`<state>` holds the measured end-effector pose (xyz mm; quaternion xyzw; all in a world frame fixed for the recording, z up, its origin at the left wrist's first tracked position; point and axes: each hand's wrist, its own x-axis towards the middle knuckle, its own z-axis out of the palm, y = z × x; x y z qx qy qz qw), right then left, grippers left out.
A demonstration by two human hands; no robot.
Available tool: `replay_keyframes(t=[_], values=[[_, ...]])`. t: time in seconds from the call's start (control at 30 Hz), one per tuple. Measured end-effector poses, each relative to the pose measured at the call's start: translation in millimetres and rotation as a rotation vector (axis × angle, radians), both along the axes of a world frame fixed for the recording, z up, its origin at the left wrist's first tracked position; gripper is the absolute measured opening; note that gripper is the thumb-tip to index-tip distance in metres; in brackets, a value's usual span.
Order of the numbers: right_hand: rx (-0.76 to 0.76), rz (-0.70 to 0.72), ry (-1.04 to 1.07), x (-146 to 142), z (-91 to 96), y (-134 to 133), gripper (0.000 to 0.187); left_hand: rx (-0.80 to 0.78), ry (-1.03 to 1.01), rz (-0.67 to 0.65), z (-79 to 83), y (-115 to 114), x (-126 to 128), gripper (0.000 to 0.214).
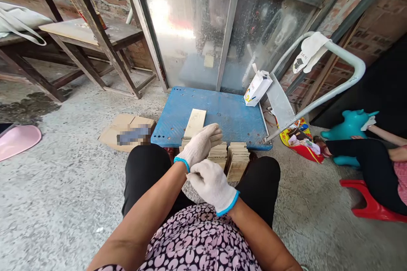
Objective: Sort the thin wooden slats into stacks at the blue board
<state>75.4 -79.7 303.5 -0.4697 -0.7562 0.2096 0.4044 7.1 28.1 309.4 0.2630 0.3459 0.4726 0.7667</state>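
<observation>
Risk: the upright stacks of thin wooden slats (235,160), pale, square-cut and packed on edge between the knees just near of the blue cart deck (222,114), may topple, since the gloved left hand (201,145) merely rests fingers-together on them and the right hand (212,185) is curled, its grip undeterminable.

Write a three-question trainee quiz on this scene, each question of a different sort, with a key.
1. True or false: both hands wear white knit gloves with blue cuffs.
2. What lies on the blue flat cart deck: A a single pale wooden slat, B a hammer, C a cup?
3. Fill in: the stacks of thin wooden slats stand between the person's ____.

Key: 1 true, see left hand and right hand. 2 A. 3 knees.
</observation>
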Motion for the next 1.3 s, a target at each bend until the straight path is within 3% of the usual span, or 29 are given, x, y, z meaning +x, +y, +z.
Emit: replay_keyframes(t=[0.07, 0.17, 0.3, 0.4, 0.57, 0.63, 0.83, 1.03, 1.17, 1.3], values=[[-0.173, 0.026, 0.289, 9, 9.5, 7, 0.013, 0.010, 0.011, 0.045, 8.1, -1, -4, 0.039], [-0.360, -0.065, 0.707, 24, 20.4, 18, 0.026, 0.087, 0.090, 0.087, 19.3, -7, -12, 0.036], [-0.459, -0.295, 1.198, 39, 21.3, 36, 0.040, 0.242, 0.330, 0.091, 26.8, -29, -17, 0.032], [-0.513, -0.364, 1.393, 51, 17.3, 46, 0.043, 0.348, 0.500, 0.020, 25.9, -54, -14, 0.034], [-0.585, -0.403, 1.459, 71, 9.8, 57, 0.051, 0.525, 0.525, -0.260, 15.6, -91, 2, 0.014], [-0.622, -0.408, 1.452, 78, 6.0, 61, 0.056, 0.582, 0.549, -0.307, 12.0, -99, 8, 0.019], [-0.596, -0.440, 1.481, 90, -7.4, 66, 0.065, 0.728, 0.704, -0.282, 8.9, -106, 21, 0.027], [-0.549, -0.444, 1.486, 95, -21.9, 68, 0.067, 0.742, 1.003, -0.275, 16.4, -107, 30, 0.019], [-0.562, -0.472, 1.508, 99, -26.4, 68, 0.065, 0.700, 0.996, -0.306, 17.0, -104, 34, 0.013], [-0.540, -0.450, 1.503, 96, -18.6, 61, 0.065, 0.658, 0.845, -0.330, 13.8, -101, 37, 0.013]])
